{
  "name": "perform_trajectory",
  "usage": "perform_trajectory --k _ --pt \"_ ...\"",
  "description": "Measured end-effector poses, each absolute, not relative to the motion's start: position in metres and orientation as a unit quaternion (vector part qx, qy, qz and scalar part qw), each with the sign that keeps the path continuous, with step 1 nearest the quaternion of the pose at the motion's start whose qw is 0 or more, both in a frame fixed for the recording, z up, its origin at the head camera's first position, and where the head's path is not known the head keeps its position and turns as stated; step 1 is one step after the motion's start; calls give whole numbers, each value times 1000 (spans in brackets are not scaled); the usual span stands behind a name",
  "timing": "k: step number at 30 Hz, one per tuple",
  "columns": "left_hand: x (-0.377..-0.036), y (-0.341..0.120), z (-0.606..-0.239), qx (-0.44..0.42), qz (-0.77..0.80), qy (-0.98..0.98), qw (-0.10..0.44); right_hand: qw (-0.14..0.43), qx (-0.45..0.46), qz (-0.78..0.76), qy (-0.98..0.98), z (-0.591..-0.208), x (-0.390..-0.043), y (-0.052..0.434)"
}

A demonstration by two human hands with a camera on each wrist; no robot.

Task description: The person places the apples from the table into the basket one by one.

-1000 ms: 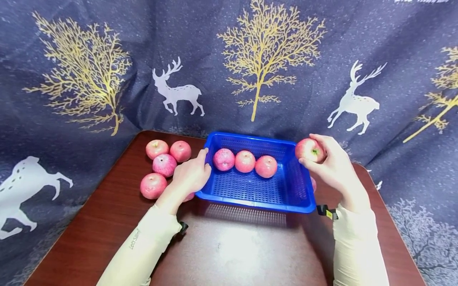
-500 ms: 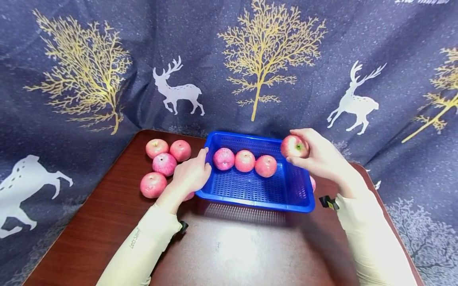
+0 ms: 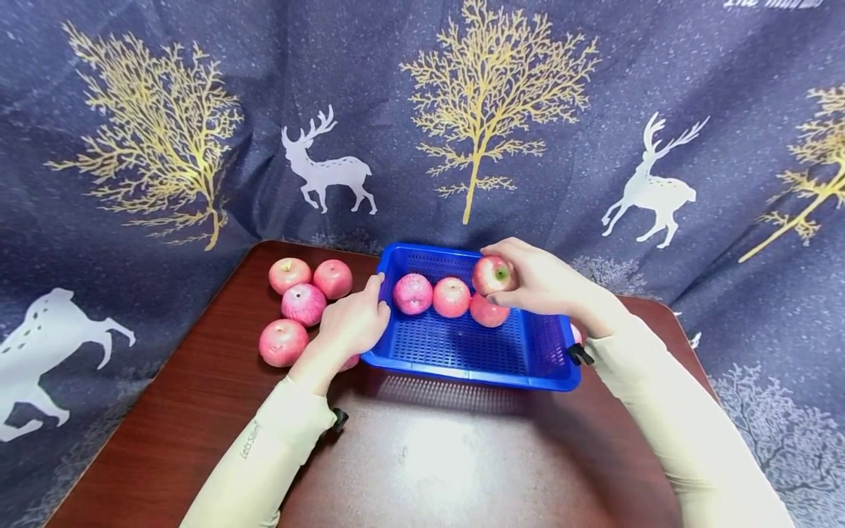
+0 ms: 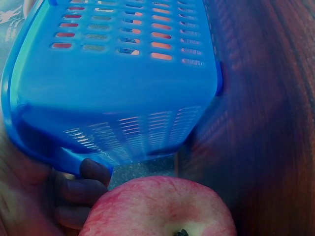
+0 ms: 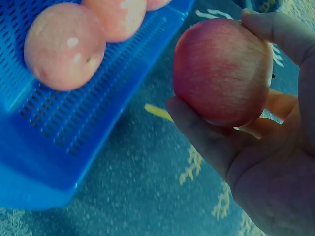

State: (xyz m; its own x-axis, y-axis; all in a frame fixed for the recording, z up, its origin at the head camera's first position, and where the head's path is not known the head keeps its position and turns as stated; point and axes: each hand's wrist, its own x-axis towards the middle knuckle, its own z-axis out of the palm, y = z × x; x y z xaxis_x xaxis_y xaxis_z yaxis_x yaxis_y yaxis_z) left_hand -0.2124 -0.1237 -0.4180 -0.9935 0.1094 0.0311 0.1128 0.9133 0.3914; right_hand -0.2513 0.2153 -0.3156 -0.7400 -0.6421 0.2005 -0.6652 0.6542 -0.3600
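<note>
My right hand [image 3: 548, 277] grips an apple [image 3: 494, 275] above the far right part of the blue plastic basket [image 3: 429, 370]. In the right wrist view the held apple [image 5: 221, 73] sits between thumb and fingers, apart from the basket. Below it in the head view, a row of three apples lies in the basket, the rightmost apple [image 3: 490, 314] partly covered. My left hand [image 3: 353, 323] holds the basket's left rim; the left wrist view shows its fingers [image 4: 81, 191] curled under the rim, beside a loose apple [image 4: 162, 209].
Left of the basket on the brown table [image 3: 422, 469], several apples lie grouped, one front apple [image 3: 284, 342] among them. Another apple [image 3: 576, 334] shows just past the basket's right side, mostly hidden. A dark patterned cloth [image 3: 370, 88] hangs behind the table.
My right hand has carried its apple leftward, from over the basket's right rim to above the rightmost apple inside. My left hand stays on the left rim.
</note>
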Motion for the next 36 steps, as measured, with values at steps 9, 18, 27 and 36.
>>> perform_trajectory --k 9,18,27,36 --pt "-213 -124 -420 -61 -200 -978 12 -21 377 186 -907 -332 -263 183" --pt "-212 -124 -420 -62 -204 -977 17 -65 405 178 -895 -351 -265 156" --pt "-213 -124 -419 -62 -203 -977 15 -100 437 186 -875 -371 -264 137" --pt "-211 -124 -418 -64 -204 -977 18 -122 469 153 -861 -391 -262 121"
